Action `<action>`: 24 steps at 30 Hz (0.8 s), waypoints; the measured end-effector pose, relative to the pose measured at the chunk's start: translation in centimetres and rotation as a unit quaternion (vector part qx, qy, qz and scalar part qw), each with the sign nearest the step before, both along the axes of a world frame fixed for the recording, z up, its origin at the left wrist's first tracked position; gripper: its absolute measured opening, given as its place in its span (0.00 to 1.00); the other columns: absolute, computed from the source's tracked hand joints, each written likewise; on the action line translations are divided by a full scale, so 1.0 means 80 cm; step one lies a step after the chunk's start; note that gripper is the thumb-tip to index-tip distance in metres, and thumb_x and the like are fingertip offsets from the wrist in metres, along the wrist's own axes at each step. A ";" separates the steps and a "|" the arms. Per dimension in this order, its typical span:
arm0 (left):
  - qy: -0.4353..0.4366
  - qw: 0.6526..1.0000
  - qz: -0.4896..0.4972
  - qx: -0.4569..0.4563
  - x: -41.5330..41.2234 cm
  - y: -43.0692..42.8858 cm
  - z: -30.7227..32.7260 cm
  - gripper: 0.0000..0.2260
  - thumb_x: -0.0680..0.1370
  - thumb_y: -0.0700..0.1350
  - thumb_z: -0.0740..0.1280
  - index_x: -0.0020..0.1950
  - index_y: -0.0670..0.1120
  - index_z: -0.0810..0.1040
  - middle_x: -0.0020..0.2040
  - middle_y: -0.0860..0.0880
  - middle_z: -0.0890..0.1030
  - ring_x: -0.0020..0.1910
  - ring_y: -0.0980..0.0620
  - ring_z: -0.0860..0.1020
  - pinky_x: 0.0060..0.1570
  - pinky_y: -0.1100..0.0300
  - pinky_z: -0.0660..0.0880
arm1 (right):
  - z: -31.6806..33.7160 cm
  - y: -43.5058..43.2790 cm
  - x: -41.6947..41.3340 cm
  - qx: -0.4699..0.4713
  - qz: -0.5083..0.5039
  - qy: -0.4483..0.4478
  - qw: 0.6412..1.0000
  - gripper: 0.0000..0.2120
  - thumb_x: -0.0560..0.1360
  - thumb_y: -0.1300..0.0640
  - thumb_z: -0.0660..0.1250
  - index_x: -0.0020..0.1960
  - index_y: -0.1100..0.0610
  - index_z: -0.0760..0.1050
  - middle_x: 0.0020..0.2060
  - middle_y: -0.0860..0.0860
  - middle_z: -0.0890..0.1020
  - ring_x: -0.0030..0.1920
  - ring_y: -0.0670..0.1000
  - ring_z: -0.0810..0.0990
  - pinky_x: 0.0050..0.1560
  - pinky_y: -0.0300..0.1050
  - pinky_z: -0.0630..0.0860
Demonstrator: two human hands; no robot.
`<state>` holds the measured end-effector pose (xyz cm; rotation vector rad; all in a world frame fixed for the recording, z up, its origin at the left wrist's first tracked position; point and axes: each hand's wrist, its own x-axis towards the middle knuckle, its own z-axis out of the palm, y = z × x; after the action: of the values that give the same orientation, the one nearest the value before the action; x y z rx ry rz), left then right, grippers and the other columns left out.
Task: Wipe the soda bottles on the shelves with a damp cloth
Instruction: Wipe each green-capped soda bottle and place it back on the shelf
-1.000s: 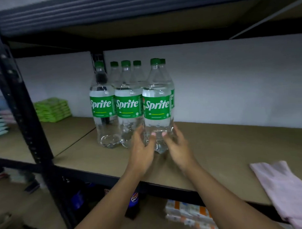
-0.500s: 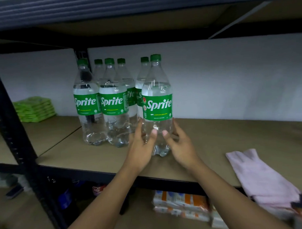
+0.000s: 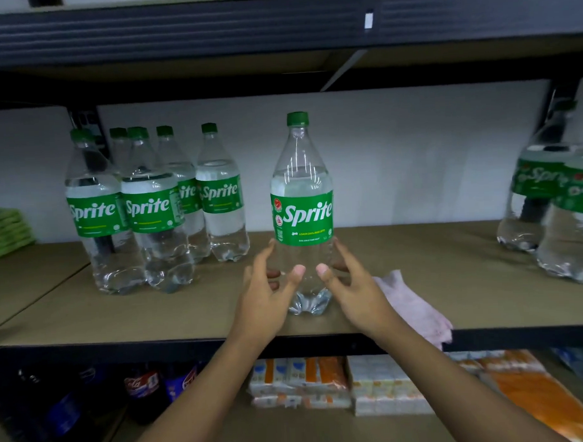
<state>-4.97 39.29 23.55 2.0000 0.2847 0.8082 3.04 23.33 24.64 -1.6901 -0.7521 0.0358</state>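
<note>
A clear Sprite bottle (image 3: 301,217) with a green cap and label stands upright, alone, in the middle of the brown shelf (image 3: 450,274). My left hand (image 3: 266,301) and my right hand (image 3: 355,291) wrap its lower part from either side, thumbs on the front and fingers behind. A pale pink cloth (image 3: 415,305) lies on the shelf just right of my right hand, hanging slightly over the front edge. Several more Sprite bottles (image 3: 151,209) stand grouped at the left.
More Sprite bottles (image 3: 553,198) stand at the far right. A green folded stack (image 3: 6,230) sits far left. The dark upper shelf beam (image 3: 276,26) hangs low overhead. Below are cola bottles (image 3: 144,388) and drink cartons (image 3: 322,381).
Both hands have carried the front bottle rightward away from the left group; it now stands apart, close to the pink cloth. The view has shifted right, showing bottles at the far right.
</note>
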 end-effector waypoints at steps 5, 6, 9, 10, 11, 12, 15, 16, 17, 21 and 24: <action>-0.006 1.000 -0.005 -0.003 0.006 -0.019 -0.002 0.36 0.73 0.70 0.66 0.79 0.63 0.61 0.64 0.50 0.74 0.58 0.64 0.77 0.56 0.61 0.76 | -0.003 -0.025 0.006 -0.005 -0.009 0.008 1.000 0.36 0.75 0.38 0.67 0.80 0.38 0.58 0.72 0.47 0.75 0.69 0.44 0.76 0.69 0.44 0.74; -0.008 1.000 -0.008 -0.004 0.007 -0.021 -0.002 0.36 0.72 0.71 0.67 0.78 0.64 0.61 0.63 0.50 0.75 0.57 0.63 0.77 0.55 0.61 0.76 | -0.004 -0.029 0.007 -0.007 -0.009 0.011 1.000 0.36 0.75 0.38 0.67 0.80 0.38 0.58 0.70 0.46 0.76 0.67 0.42 0.77 0.67 0.41 0.75; -0.009 1.000 -0.017 -0.015 0.007 -0.019 0.000 0.35 0.72 0.73 0.67 0.76 0.66 0.62 0.60 0.50 0.77 0.55 0.59 0.79 0.53 0.61 0.77 | 0.003 -0.039 0.010 -0.025 -0.016 0.011 0.999 0.29 0.79 0.46 0.69 0.78 0.40 0.64 0.62 0.45 0.79 0.58 0.36 0.79 0.57 0.30 0.76; -0.006 1.000 -0.020 -0.019 0.006 -0.018 0.004 0.34 0.72 0.72 0.68 0.76 0.66 0.63 0.59 0.50 0.77 0.54 0.59 0.79 0.52 0.62 0.76 | 0.005 -0.044 0.012 -0.031 -0.029 0.006 0.999 0.25 0.80 0.49 0.69 0.76 0.42 0.68 0.61 0.45 0.80 0.57 0.37 0.80 0.59 0.33 0.77; -0.004 0.999 -0.022 -0.023 0.005 -0.017 0.008 0.33 0.72 0.70 0.68 0.75 0.65 0.64 0.60 0.50 0.77 0.54 0.59 0.79 0.52 0.62 0.76 | 0.008 -0.049 0.015 -0.049 -0.060 -0.014 0.997 0.21 0.81 0.50 0.69 0.73 0.45 0.73 0.61 0.45 0.80 0.58 0.39 0.80 0.63 0.40 0.77; -0.008 0.999 -0.025 -0.028 0.004 -0.016 0.012 0.33 0.73 0.69 0.68 0.75 0.64 0.64 0.61 0.50 0.76 0.56 0.59 0.78 0.55 0.60 0.77 | 0.008 -0.054 0.020 -0.084 -0.101 -0.049 0.990 0.18 0.81 0.50 0.68 0.70 0.47 0.77 0.62 0.46 0.80 0.59 0.43 0.80 0.67 0.45 0.75; -0.031 0.997 -0.055 -0.047 0.002 -0.015 0.027 0.37 0.74 0.67 0.68 0.80 0.62 0.59 0.73 0.54 0.70 0.64 0.57 0.76 0.65 0.54 0.75 | 0.009 -0.064 0.025 -0.248 -0.176 -0.161 0.939 0.16 0.81 0.45 0.64 0.66 0.48 0.79 0.66 0.48 0.77 0.66 0.54 0.76 0.67 0.48 0.70; -0.032 0.996 -0.071 -0.053 0.001 -0.018 0.033 0.39 0.74 0.66 0.68 0.82 0.62 0.56 0.74 0.56 0.67 0.66 0.57 0.74 0.65 0.54 0.73 | 0.009 -0.064 0.025 -0.309 -0.179 -0.167 0.919 0.18 0.81 0.43 0.62 0.66 0.47 0.79 0.68 0.49 0.75 0.68 0.56 0.73 0.67 0.51 0.68; -0.028 0.995 -0.083 -0.055 0.000 -0.021 0.038 0.40 0.74 0.64 0.67 0.83 0.63 0.53 0.74 0.58 0.65 0.67 0.58 0.72 0.65 0.54 0.71 | 0.007 -0.062 0.025 -0.362 -0.177 -0.161 0.901 0.19 0.82 0.40 0.60 0.67 0.47 0.78 0.70 0.49 0.73 0.70 0.58 0.71 0.68 0.53 0.67; -0.030 0.994 -0.099 -0.044 0.001 -0.028 0.041 0.36 0.77 0.61 0.66 0.82 0.63 0.54 0.77 0.59 0.65 0.62 0.68 0.70 0.61 0.64 0.68 | -0.011 -0.054 0.037 -0.483 -0.159 -0.147 0.849 0.23 0.82 0.36 0.52 0.71 0.44 0.71 0.73 0.50 0.70 0.73 0.62 0.65 0.70 0.60 0.63; -0.032 0.994 -0.096 -0.043 0.006 -0.025 0.035 0.36 0.76 0.61 0.66 0.82 0.62 0.56 0.74 0.61 0.66 0.56 0.78 0.66 0.52 0.75 0.66 | -0.020 -0.056 0.044 -0.484 -0.175 -0.129 0.847 0.21 0.83 0.40 0.51 0.73 0.41 0.69 0.75 0.48 0.68 0.72 0.65 0.65 0.70 0.60 0.61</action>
<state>-4.51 37.25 26.36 1.8840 0.0868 0.7229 6.59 18.85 23.05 -2.8348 -0.6358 -0.0853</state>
